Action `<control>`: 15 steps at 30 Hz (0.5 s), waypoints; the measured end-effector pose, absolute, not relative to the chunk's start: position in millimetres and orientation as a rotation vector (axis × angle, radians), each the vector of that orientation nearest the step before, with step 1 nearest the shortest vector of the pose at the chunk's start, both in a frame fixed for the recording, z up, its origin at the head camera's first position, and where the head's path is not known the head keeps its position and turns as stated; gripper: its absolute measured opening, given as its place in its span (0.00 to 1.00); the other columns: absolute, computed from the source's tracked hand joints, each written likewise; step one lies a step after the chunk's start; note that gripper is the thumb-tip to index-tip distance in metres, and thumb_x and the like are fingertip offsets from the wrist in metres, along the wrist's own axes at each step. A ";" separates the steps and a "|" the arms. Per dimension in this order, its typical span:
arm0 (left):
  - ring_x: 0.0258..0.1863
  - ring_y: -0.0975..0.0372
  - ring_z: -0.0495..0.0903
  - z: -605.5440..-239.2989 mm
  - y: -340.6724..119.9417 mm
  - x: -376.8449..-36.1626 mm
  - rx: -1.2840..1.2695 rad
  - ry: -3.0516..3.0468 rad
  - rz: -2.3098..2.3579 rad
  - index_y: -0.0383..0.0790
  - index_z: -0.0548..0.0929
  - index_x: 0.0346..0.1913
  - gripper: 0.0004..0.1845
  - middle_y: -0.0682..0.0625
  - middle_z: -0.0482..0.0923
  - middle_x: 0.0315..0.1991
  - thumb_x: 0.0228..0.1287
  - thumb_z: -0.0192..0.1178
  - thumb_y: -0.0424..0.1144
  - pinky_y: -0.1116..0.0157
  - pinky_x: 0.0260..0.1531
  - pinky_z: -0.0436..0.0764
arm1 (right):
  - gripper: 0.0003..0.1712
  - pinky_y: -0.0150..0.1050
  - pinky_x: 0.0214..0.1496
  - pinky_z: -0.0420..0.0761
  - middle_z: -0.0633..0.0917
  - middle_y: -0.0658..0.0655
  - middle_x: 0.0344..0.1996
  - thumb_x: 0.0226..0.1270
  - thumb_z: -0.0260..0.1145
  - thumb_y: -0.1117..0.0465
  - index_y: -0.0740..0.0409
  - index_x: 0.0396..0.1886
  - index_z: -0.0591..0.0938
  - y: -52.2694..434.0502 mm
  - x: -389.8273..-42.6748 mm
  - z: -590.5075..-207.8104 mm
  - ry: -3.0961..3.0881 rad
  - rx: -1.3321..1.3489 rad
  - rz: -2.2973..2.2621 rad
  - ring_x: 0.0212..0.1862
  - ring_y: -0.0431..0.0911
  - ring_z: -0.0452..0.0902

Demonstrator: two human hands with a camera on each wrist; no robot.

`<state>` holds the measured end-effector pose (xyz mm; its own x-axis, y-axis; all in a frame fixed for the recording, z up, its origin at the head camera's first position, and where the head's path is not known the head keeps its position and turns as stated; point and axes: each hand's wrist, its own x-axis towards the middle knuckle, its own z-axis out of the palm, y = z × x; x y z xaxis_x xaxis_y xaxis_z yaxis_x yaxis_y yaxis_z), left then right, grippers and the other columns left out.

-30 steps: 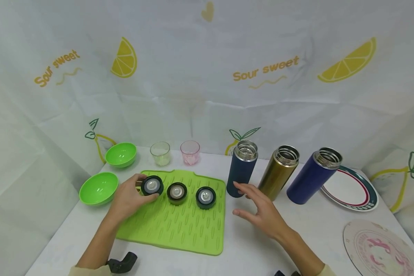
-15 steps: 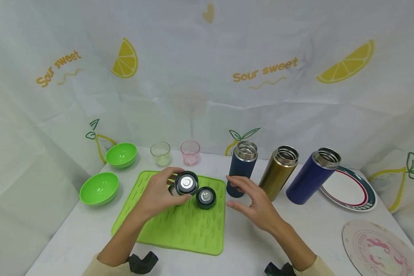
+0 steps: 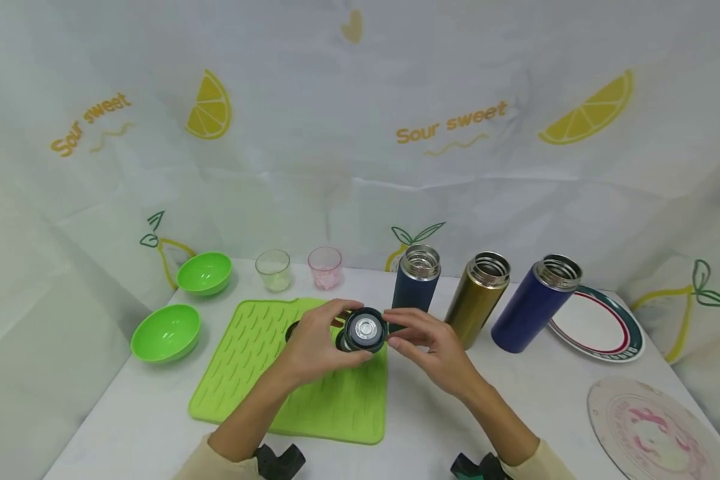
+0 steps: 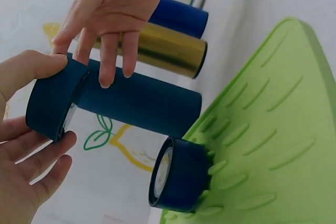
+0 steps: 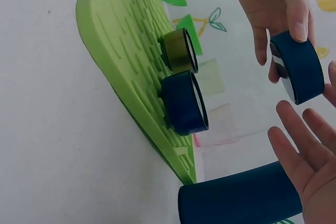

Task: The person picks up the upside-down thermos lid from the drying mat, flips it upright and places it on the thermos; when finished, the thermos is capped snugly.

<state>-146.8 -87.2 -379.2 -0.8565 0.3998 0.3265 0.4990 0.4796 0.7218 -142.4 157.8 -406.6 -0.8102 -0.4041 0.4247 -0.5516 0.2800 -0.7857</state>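
My left hand [image 3: 321, 340] grips a dark blue bottle lid [image 3: 365, 330] between thumb and fingers, lifted above the right edge of the green mat [image 3: 258, 353]. My right hand [image 3: 423, 340] is open beside the lid, its straight fingers close to the lid's rim. The left wrist view shows the held lid [image 4: 52, 100] in front of a dark navy bottle [image 4: 142, 103]. A second dark lid [image 5: 184, 102] and a gold lid [image 5: 180, 51] rest on the mat. Three open bottles stand behind: dark navy [image 3: 416, 283], gold [image 3: 475, 297] and blue [image 3: 531, 303].
Two green bowls [image 3: 204, 273] [image 3: 165, 330] sit at the left. A clear glass [image 3: 274, 270] and a pink glass [image 3: 325, 267] stand behind the mat. A rimmed plate [image 3: 600, 327] and a round patterned board [image 3: 642, 427] lie at the right.
My left hand lifted the leftmost lid off the mat and carried it right. My right hand moved left to meet it.
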 end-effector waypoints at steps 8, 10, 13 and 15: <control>0.50 0.57 0.86 -382.5 -81.0 -146.3 -0.801 -2.585 -1.386 0.40 0.80 0.61 0.36 0.48 0.85 0.56 0.47 0.81 0.43 0.56 0.51 0.88 | 0.17 0.34 0.50 0.89 0.85 0.62 0.56 0.69 0.68 0.68 0.59 0.56 0.85 157.9 -143.1 -407.3 -2.379 0.879 1.654 0.52 0.39 0.86; 0.50 0.56 0.86 -382.6 -79.4 -146.4 -0.808 -2.575 -1.384 0.40 0.80 0.61 0.36 0.47 0.86 0.56 0.47 0.81 0.43 0.56 0.51 0.88 | 0.17 0.34 0.50 0.89 0.84 0.64 0.58 0.69 0.68 0.68 0.61 0.56 0.85 158.0 -142.9 -406.6 -2.372 0.874 1.703 0.51 0.40 0.87; 0.49 0.55 0.87 -383.1 -77.6 -145.9 -0.816 -2.563 -1.390 0.40 0.80 0.61 0.36 0.47 0.86 0.55 0.47 0.81 0.43 0.57 0.50 0.88 | 0.17 0.35 0.49 0.89 0.82 0.67 0.59 0.68 0.68 0.70 0.65 0.56 0.84 158.4 -142.7 -406.4 -2.357 0.871 1.783 0.49 0.39 0.88; 0.50 0.56 0.86 -383.8 -76.8 -145.6 -0.815 -2.566 -1.399 0.41 0.80 0.62 0.36 0.47 0.86 0.56 0.47 0.82 0.43 0.58 0.50 0.88 | 0.17 0.36 0.47 0.90 0.81 0.68 0.60 0.68 0.68 0.70 0.67 0.56 0.84 158.8 -142.8 -406.5 -2.348 0.872 1.827 0.48 0.37 0.88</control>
